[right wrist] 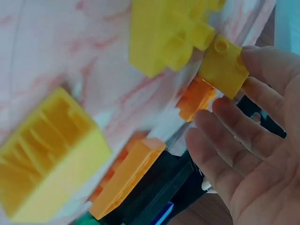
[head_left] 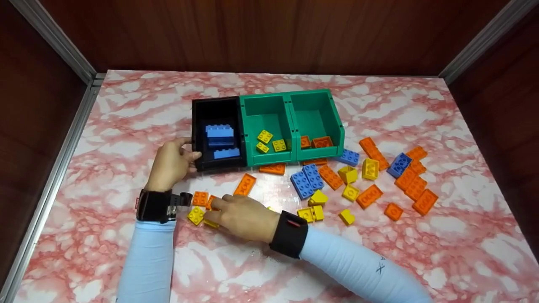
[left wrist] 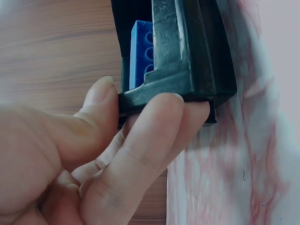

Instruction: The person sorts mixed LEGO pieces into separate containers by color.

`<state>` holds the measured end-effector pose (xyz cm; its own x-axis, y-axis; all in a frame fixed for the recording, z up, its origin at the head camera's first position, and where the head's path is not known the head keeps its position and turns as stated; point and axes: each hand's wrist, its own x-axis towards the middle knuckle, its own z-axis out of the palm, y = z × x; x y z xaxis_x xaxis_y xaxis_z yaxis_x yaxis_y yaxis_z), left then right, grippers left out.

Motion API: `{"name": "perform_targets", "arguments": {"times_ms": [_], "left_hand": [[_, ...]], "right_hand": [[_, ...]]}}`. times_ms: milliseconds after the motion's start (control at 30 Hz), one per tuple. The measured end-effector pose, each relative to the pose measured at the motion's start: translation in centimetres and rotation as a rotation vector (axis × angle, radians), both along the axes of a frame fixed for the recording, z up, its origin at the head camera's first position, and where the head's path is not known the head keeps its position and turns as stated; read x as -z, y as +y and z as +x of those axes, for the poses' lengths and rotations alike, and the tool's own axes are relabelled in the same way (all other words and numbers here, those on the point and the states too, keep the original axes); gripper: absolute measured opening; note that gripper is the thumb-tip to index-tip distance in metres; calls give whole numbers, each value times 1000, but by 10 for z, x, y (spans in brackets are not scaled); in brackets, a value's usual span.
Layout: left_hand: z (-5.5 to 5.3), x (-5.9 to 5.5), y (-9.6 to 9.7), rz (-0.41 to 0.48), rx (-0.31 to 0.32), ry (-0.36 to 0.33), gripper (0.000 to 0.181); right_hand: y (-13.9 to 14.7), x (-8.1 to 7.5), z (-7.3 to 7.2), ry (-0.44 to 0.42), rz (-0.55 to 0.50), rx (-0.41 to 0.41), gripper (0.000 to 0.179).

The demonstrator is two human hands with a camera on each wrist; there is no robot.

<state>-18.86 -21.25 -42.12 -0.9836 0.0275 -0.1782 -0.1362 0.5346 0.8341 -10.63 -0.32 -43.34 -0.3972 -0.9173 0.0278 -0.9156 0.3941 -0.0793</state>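
Observation:
My left hand (head_left: 167,166) grips the near left edge of a black bin (head_left: 202,165). In the left wrist view its thumb and fingers pinch the bin's rim. Several blue building bricks (head_left: 220,132) lie inside. Lower down, my right hand (head_left: 244,216) pinches a yellow brick (right wrist: 225,65) between thumb and index finger, at table height. The other fingers are spread loosely. Beside its fingertips are a second yellow brick (head_left: 196,215) and an orange brick (head_left: 200,198); another orange brick is partly hidden by the fingers.
Two green bins (head_left: 269,159) adjoin the black one, the middle holding yellow bricks (head_left: 264,136), the right one orange bricks (head_left: 322,142). Loose orange, blue and yellow bricks (head_left: 369,196) are scattered over the marbled table (head_left: 404,261). Wooden panels (head_left: 269,38) enclose it.

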Motion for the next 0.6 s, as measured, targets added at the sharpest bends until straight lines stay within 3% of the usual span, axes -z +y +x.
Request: {"name": "perform_targets", "arguments": {"times_ms": [200,367,467,600], "left_hand": [[3,4,-4,0,-5,15,47],[6,7,-6,-20,3,50,46],[7,8,-7,-20,-4,51,46],[7,9,-8,-18,-16,38,45]], "right_hand": [[0,1,6,8,0,-21,17],[5,-3,8,-33,20,-47,15],[14,-12,2,-90,5,-63,17],[32,-30,-17,-220,-107,-22,16]]}}
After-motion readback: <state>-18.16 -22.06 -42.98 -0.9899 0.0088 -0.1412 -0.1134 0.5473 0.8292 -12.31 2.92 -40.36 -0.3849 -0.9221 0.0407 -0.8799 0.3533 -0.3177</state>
